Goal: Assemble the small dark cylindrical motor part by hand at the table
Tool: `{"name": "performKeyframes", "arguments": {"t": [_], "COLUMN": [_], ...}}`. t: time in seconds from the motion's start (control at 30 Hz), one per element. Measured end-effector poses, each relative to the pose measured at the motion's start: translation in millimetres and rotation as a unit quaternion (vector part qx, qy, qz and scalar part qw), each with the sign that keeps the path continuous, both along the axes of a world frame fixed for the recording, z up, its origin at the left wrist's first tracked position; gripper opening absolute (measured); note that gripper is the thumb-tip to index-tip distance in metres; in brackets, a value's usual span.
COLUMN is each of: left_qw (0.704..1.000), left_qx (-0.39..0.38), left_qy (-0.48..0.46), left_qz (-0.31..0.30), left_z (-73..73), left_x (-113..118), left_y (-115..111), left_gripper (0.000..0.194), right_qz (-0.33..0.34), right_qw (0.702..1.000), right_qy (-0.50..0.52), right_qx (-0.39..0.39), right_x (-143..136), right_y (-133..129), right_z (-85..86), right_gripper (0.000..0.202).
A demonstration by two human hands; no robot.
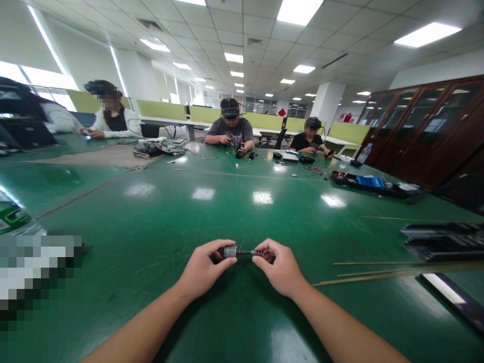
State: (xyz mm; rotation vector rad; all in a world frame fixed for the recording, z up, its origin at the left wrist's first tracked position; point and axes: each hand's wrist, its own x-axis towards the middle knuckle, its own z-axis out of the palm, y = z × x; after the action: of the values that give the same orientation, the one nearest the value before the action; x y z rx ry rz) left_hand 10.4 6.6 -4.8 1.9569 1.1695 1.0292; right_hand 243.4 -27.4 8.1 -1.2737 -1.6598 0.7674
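Note:
Between my two hands, a small metal part with a grey cylindrical end (pixel 230 251) and a thin dark shaft (pixel 246 252) lies level above the green table (pixel 170 212). My left hand (pixel 204 264) pinches the cylinder between thumb and fingers. At the shaft's right end, my right hand (pixel 280 264) has its thumb and fingertips closed on it. That right end is partly hidden by the fingers.
Thin sticks (pixel 363 275), a dark phone-like object (pixel 454 297) and black metal profiles (pixel 442 242) lie to the right. A long tray (pixel 378 185) stands beyond them. Three people sit across the table. A blurred pale object (pixel 34 267) is at left.

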Motion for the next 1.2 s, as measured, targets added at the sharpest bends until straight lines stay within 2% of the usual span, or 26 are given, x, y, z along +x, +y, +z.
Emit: {"name": "performKeyframes", "arguments": {"t": [1.2], "left_qw": [1.0], "left_qx": [-0.002], "left_qy": [-0.001], "left_qz": [-0.001], "left_z": [1.6], "left_x": [-0.4], "left_y": [1.4], "left_gripper": [0.036], "right_qz": [-0.012], "right_qw": [1.0], "right_qy": [-0.013], "right_qx": [0.003], "right_x": [0.4], "right_y": [-0.1], "right_z": [0.0], "right_gripper": [0.006]}}
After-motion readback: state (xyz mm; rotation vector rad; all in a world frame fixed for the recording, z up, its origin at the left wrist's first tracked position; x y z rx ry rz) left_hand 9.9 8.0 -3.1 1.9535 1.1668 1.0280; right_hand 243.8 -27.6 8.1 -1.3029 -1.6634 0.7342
